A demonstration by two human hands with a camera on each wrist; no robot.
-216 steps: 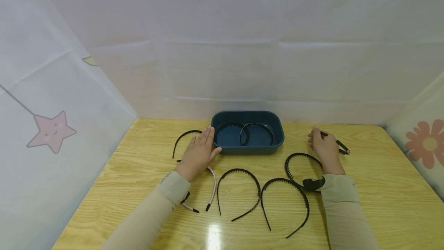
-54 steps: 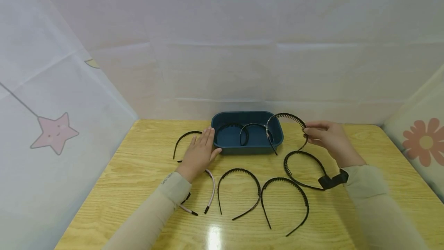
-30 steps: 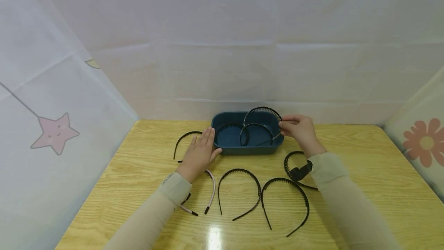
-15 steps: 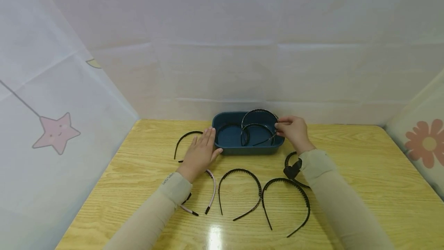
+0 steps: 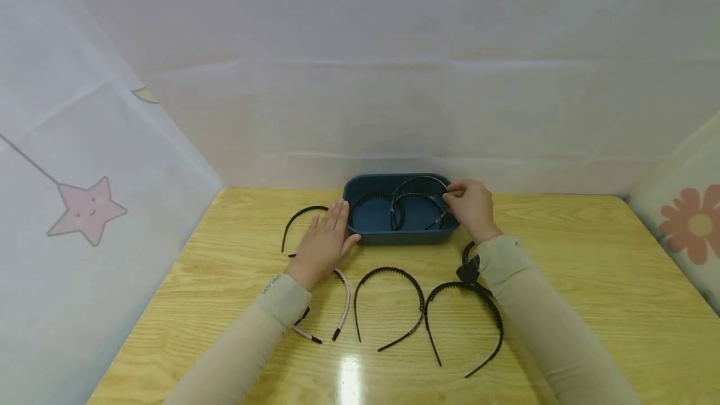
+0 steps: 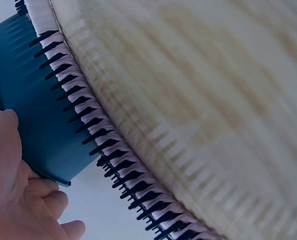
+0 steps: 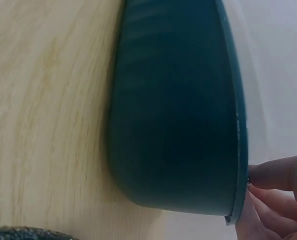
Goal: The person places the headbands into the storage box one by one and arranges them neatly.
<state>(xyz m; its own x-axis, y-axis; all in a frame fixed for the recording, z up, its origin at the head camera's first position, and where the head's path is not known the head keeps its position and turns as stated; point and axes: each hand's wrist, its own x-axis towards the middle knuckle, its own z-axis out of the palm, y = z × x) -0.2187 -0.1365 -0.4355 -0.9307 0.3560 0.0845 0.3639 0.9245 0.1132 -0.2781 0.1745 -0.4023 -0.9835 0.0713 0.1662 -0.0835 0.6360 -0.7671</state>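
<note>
Your right hand (image 5: pixel 471 208): fingertips pinching a thin, black, arched headband (image 5: pixel 419 177), which reaches from them into the blue, rounded, plastic-looking tub (image 5: pixel 402 239); side grip probably for angling it. Your left hand (image 5: pixel 323 244): straight fingers touching the tub end beside them, presumably steadying it.

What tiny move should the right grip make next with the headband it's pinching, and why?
Probably lower the held headband gently a bit more. The right grip pinches it near the right end of the blue box, where two other headbands already lie inside. The left grip rests against the opposite end, which may help keep things steady.
</note>
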